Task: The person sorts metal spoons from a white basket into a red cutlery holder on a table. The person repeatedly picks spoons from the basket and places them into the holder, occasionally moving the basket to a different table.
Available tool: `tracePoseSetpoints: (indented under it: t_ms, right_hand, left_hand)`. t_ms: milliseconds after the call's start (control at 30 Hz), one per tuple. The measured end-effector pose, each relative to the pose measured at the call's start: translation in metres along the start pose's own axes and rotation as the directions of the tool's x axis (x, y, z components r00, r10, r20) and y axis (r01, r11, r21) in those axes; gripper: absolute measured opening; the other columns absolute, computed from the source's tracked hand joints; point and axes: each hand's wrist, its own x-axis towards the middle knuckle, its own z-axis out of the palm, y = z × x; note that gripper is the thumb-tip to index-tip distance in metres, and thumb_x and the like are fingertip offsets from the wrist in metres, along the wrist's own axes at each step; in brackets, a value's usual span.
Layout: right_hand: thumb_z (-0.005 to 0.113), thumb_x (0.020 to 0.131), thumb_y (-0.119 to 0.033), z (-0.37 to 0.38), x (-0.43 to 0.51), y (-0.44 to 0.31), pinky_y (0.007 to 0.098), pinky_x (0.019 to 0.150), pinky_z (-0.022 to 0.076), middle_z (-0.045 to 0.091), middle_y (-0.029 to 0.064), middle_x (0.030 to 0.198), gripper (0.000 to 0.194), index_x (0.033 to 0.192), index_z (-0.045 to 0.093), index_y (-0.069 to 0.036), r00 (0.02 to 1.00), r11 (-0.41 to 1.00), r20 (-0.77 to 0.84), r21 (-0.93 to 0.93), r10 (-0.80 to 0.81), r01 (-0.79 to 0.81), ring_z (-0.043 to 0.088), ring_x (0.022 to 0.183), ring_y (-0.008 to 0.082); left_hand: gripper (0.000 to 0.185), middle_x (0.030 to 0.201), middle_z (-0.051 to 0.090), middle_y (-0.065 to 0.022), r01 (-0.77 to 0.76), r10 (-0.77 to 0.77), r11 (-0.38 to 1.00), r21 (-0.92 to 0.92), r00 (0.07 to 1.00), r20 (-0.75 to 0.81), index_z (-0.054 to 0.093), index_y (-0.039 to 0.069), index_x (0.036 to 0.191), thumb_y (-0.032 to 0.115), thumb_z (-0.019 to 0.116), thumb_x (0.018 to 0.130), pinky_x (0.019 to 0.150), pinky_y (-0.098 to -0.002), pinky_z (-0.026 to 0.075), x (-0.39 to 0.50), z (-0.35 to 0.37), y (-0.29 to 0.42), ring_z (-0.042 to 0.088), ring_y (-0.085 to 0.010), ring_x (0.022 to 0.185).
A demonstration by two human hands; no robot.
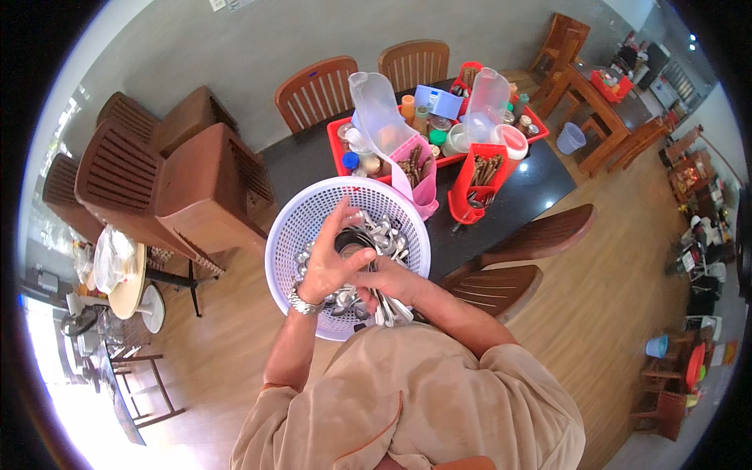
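Note:
A round, pale lavender perforated plastic basket (276,258) stands in front of me with many loose metal spoons (385,235) in it. Over it, my right hand (388,279) grips a bunch of metal cutlery (390,311), its handles pointing towards my body. My left hand (329,252), with a metal watch at the wrist, is spread beside the bunch, its thumb close to my other hand. Whether it also touches the cutlery cannot be told. Beyond the basket are a pink cutlery holder (426,191) and a red cutlery holder (458,200), both with brown chopsticks; the red one also holds some metal cutlery.
Red trays (336,147) of condiment bottles and jars stand on the black tabletop (294,158), with clear plastic lids leaning up. Wooden chairs (317,88) line the table's far side, others its right side. Brown chairs (194,200) are stacked at the left.

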Motion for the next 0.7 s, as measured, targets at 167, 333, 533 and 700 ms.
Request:
tracePoseSetpoints:
  t_ms: [167, 333, 533, 700]
  right_hand:
    - [0.068, 0.089, -0.019, -0.005, 0.022, 0.012, 0.041, 0.063, 0.0545, 0.068, 0.0196, 0.074, 0.024, 0.088, 0.065, 0.005, 0.919, 0.825, -0.267, -0.557, -0.289, 0.098, 0.07, 0.068, 0.0284]
    - [0.069, 0.087, -0.016, 0.015, 0.005, -0.002, 0.0435, 0.08, 0.054, 0.069, 0.0282, 0.102, 0.032, 0.106, 0.062, 0.007, 0.879, 0.748, -0.301, -0.658, -0.369, 0.089, 0.071, 0.097, 0.038]
    - [0.071, 0.087, -0.018, -0.004, 0.003, 0.011, 0.0401, 0.082, 0.0544, 0.072, 0.0187, 0.101, 0.043, 0.118, 0.056, 0.007, 0.914, 0.787, -0.192, -0.59, -0.357, 0.184, 0.071, 0.091, 0.0281]
    - [0.07, 0.089, -0.015, -0.006, 0.005, 0.017, 0.0419, 0.072, 0.054, 0.072, 0.0151, 0.086, 0.029, 0.107, 0.063, 0.007, 0.962, 0.951, -0.202, -0.283, -0.185, 0.123, 0.07, 0.079, 0.0234]
  left_hand:
    - [0.13, 0.151, 0.042, -0.0251, 0.061, 0.016, 0.956, 0.286, 0.966, -0.26, 0.008, 0.003, 0.162, 0.029, 0.095, 0.068, 0.107, -0.0431, 0.046, -0.005, 0.027, 0.0, 0.053, -0.032, 0.13]
    - [0.091, 0.129, 0.06, -0.0181, 0.194, -0.168, 0.981, 0.019, 0.889, -0.427, 0.04, 0.0, 0.147, 0.018, 0.09, 0.074, 0.098, -0.0375, 0.05, -0.005, 0.04, -0.019, 0.061, -0.0251, 0.111]
    - [0.032, 0.101, 0.07, -0.0064, 0.059, -0.122, 0.983, -0.175, 0.919, -0.375, 0.065, 0.002, 0.11, 0.003, 0.08, 0.081, 0.088, -0.0311, 0.052, -0.006, 0.045, -0.018, 0.065, -0.014, 0.095]
    - [0.037, 0.108, 0.071, -0.0078, 0.022, -0.035, 0.999, -0.049, 0.952, -0.305, 0.064, 0.003, 0.115, 0.004, 0.079, 0.081, 0.092, -0.0316, 0.052, -0.006, 0.05, -0.015, 0.065, -0.0151, 0.101]
